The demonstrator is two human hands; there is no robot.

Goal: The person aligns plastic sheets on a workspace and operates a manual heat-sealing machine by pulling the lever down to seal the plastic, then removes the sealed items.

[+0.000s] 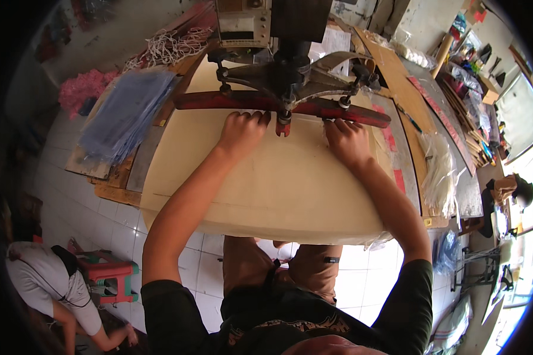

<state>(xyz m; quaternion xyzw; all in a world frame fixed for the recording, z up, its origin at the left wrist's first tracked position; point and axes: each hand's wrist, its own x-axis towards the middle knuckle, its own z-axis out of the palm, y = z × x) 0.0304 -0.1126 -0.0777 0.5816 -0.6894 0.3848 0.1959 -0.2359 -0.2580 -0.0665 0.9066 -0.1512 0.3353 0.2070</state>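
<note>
A black machine head (pixel 290 65) with spread metal arms carries a long red bar (pixel 237 100) across the far part of a beige sheet-covered work surface (pixel 272 189). Both my arms reach forward over this surface. My left hand (pixel 243 133) is closed, knuckles up, right at the bar's near edge, left of its centre bracket (pixel 283 125). My right hand (pixel 348 142) is curled the same way right of the bracket. A thin pale strip shows between them along the bar. The fingertips are hidden, so what they pinch cannot be made out.
A stack of clear bluish plastic sheets (pixel 124 112) lies at the left, with white cord (pixel 172 47) beyond. Clear plastic strips (pixel 439 171) hang at the right. A control box (pixel 243 23) stands behind. Another person (pixel 47 278) bends near a red-green stool (pixel 106 275).
</note>
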